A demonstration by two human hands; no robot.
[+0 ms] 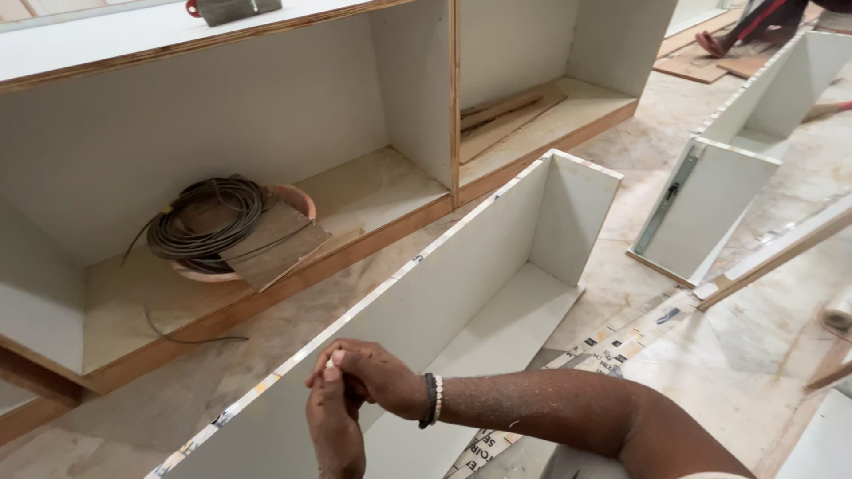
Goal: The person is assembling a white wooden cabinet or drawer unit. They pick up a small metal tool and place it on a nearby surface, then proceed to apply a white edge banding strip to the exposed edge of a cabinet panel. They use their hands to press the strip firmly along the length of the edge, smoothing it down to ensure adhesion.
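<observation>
Plywood cabinet carcass (222, 115) fills the left and top of your view, white inside with raw wood edges, lying open toward you on the pale marble floor (763, 355). In its left bay sits a shallow clay-coloured bowl (297, 197) with a coil of dark wire (206, 217) and a flat scrap of board (275, 244) resting on it; one loose strand trails out over the front edge. A brush (232, 9) lies on top of the carcass. The next bay to the right holds a few wood offcuts (506, 115).

In front of you stands an open white drawer box (497, 293), its top edge rimmed with taped edge banding. Your hands meet over that near edge: your left hand (335, 424) and right hand (377, 377), which wears beaded bracelets (432, 400), are pressed together, fingertips pinching a small pale piece (330, 363) just above the rim. What the piece is cannot be told.

Farther right, a second drawer box (710, 200) carries a metal slide rail (667, 202), and a third box (799, 71) stands beyond it. A roll of tape (838, 312) lies at the right edge. At top right, another person's foot in a sandal (713, 43) rests near some boards.
</observation>
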